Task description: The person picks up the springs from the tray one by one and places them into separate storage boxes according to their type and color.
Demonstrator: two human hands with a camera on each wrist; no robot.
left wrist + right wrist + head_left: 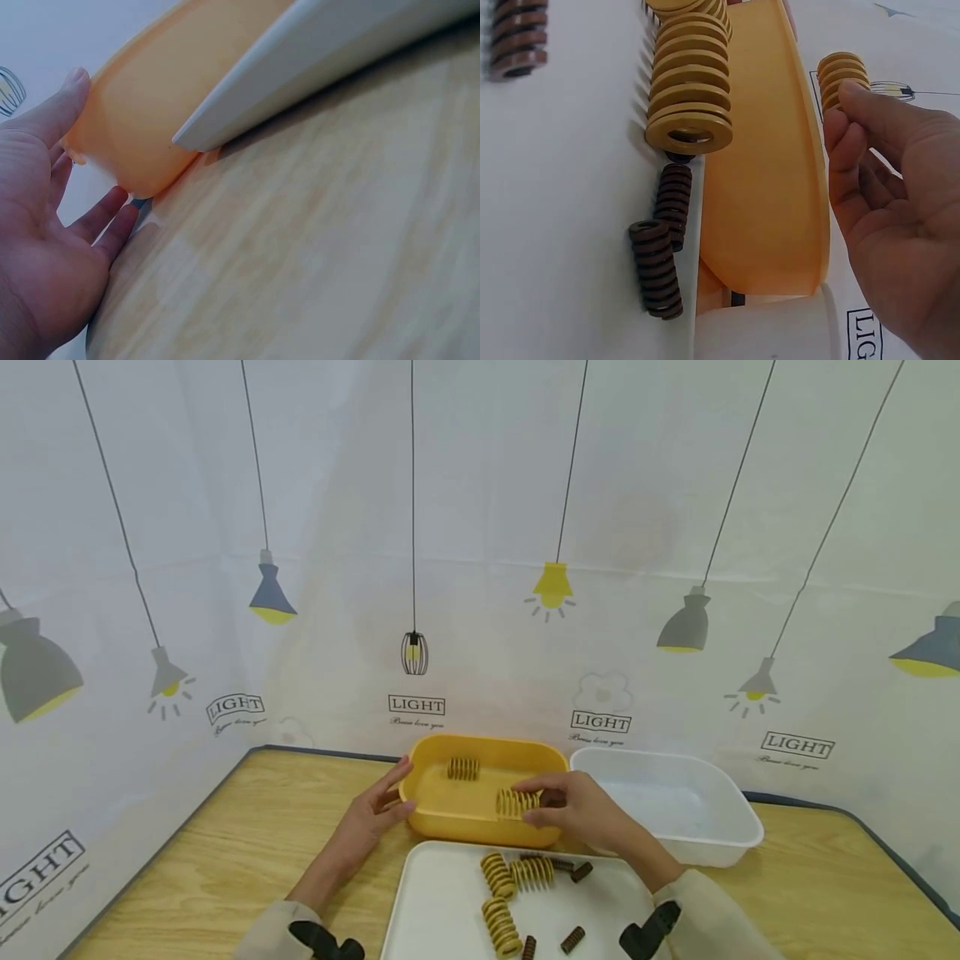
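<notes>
Thumb and fingertips of my right hand [577, 806] pinch a yellow coil spring [516, 803] over the front part of a yellow bin [480, 833]. In the right wrist view the held spring [842, 71] sticks up beyond the fingertips, above the bin's rim. A second yellow spring [462, 768] lies on the bin floor. At the bin's left end, my left hand [367, 814] touches the wall with spread, fairly straight fingers. The left wrist view shows its thumb against the bin's edge and the other fingers lower down, near the bin's bottom.
A white tray [438, 910] in front of the yellow bin carries more yellow springs [501, 928] and several smaller brown springs [573, 939]. Right of the yellow bin stands a white bin [705, 852]. Behind the wooden table [300, 802] hangs a lamp-print curtain [480, 635].
</notes>
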